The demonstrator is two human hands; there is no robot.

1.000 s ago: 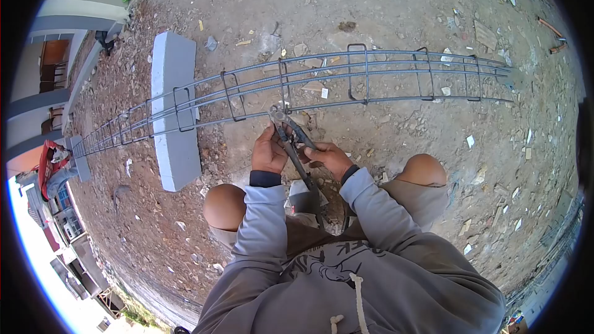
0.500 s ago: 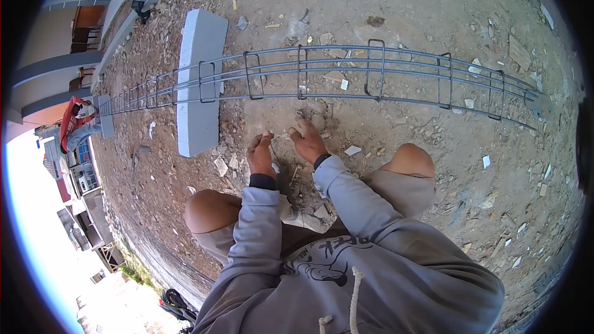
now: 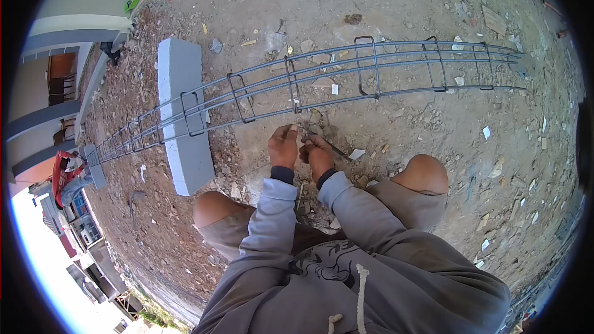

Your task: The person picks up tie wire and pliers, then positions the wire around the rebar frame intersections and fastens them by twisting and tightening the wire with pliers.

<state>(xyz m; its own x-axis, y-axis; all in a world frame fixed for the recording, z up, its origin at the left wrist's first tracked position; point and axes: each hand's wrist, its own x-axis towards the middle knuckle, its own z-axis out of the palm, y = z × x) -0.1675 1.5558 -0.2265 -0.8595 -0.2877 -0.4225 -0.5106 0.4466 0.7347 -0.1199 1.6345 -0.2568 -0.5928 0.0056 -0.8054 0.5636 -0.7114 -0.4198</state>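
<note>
A long rebar cage (image 3: 334, 71) of straight bars and square stirrups runs across the view in front of me. Just below its near bar is my left hand (image 3: 284, 146), its thumb and fingers pinched together; whatever they hold is too small to make out. Close beside it, my right hand (image 3: 318, 156) is closed around a dark, thin rod-like tool (image 3: 338, 151), one end of which sticks out to the right. The tool's other end is mostly hidden by the fingers. Neither hand appears to touch the cage.
A grey-white block (image 3: 184, 170) lies under the left part of the cage. Far left, a person in a red top (image 3: 62, 173) crouches by the cage's end, near another block (image 3: 94, 167). Stones and tile shards (image 3: 357, 154) litter the dirt; a building (image 3: 46, 108) stands upper left.
My right hand has gone from spread fingers to closed around the dark tool. My hands are nearer each other, and the view has turned, so the cage slants more on the left.
</note>
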